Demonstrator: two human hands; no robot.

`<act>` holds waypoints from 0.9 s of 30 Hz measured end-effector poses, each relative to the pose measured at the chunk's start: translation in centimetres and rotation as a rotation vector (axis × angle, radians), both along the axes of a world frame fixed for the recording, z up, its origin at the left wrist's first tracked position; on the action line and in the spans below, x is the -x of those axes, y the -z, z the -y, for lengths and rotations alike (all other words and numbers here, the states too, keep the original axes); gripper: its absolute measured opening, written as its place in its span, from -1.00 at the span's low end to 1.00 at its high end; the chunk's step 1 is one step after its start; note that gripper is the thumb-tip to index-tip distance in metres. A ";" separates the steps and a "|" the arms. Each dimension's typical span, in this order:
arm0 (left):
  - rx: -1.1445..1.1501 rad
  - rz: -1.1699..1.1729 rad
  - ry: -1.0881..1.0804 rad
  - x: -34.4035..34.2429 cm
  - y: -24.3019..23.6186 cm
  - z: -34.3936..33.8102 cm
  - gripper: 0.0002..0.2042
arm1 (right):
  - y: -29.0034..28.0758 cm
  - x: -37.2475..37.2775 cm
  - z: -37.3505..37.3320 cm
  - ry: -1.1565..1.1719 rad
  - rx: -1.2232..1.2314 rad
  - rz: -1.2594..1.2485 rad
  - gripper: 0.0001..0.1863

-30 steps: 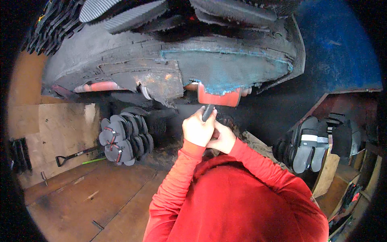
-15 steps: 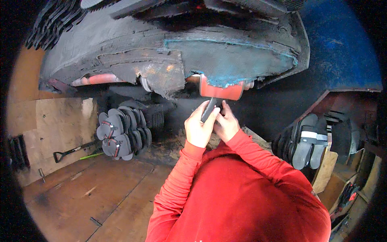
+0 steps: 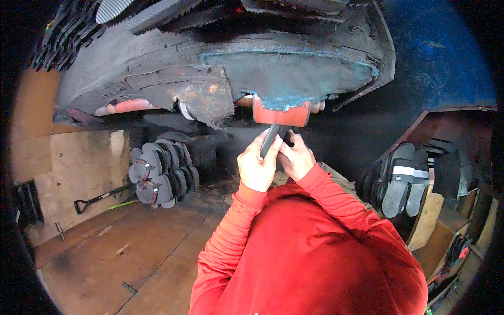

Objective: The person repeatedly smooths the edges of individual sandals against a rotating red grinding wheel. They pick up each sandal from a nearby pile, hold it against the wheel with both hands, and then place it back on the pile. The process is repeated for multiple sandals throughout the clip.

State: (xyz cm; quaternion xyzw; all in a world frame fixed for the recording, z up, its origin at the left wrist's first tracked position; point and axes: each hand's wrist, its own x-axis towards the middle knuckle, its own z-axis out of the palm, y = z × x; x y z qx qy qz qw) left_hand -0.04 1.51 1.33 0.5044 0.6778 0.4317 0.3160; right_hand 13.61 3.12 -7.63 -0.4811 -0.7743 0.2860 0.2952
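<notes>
Both my hands hold a dark grey sandal sole (image 3: 270, 140), seen nearly edge-on, against the underside of a red-orange sanding wheel (image 3: 281, 114). My left hand (image 3: 256, 165) is closed on the sole with the thumb along its near edge. On the far side of it, my right hand (image 3: 298, 157) is closed too, fingertips pinching close to the left ones. The end of the sole meets the wheel, where the contact is partly hidden. A frayed dark cloth flap (image 3: 294, 79) with a blue edge covers the wheel's top.
A second red roller (image 3: 128, 106) shows under the grey hood at left. Bundled grey sandals (image 3: 152, 176) hang at left; more sandals (image 3: 401, 189) stand at right beside a wooden board (image 3: 426, 223). Dark soles (image 3: 73, 39) are stacked at upper left. A blue panel (image 3: 446, 58) stands at right.
The whole view has shifted slightly. My hands keep their hold on the sole at the wheel, with only a small change in its angle.
</notes>
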 end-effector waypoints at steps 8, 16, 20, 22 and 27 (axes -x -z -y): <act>0.020 0.199 0.018 3.0 0.9 3.4 -0.61 | 0.6 -1.2 2.1 -0.007 0.061 -0.368 -0.28; -0.087 -0.291 0.145 4.4 -2.8 2.6 -0.67 | 3.9 1.4 -3.0 -0.030 1.328 -1.489 -0.35; -0.045 -0.395 0.155 4.3 -4.8 -0.2 -0.72 | 4.6 2.3 -4.8 -0.117 1.502 -1.511 -0.36; -0.003 -0.382 0.188 3.5 -4.5 -1.4 -0.71 | 4.6 1.6 -5.0 -0.120 1.529 -1.551 -0.42; 0.125 -0.415 0.217 2.1 -2.8 -2.5 -0.69 | 3.6 -1.0 -4.6 0.077 1.556 -1.438 -0.47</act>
